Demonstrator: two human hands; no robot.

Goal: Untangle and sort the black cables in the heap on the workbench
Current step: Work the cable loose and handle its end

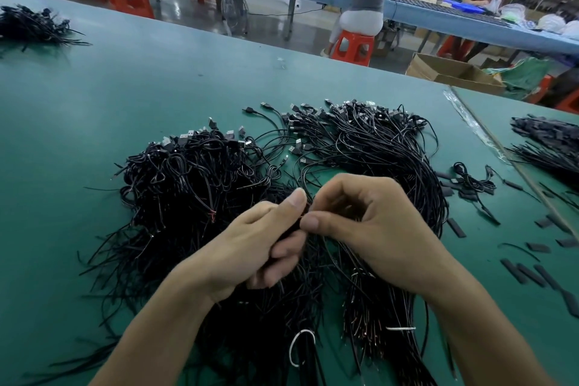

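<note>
Left hand [250,247] and right hand [372,229] meet over a heap of thin black USB cables [200,185] on the green-topped bench [94,110]; both sets of fingers [288,249] curl, pinching strands between them. Short flat black sleeve pieces [529,273] litter the right; a second black cable pile [31,25] lies far left, a third black cable pile [551,141] far right.

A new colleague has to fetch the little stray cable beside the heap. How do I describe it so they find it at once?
On the green workbench, look just right of the big heap of black cables, before the taped seam. There lies one small coiled cable among flat black sleeve pieces; it alone is a looped cord lying apart from the heap.
</note>
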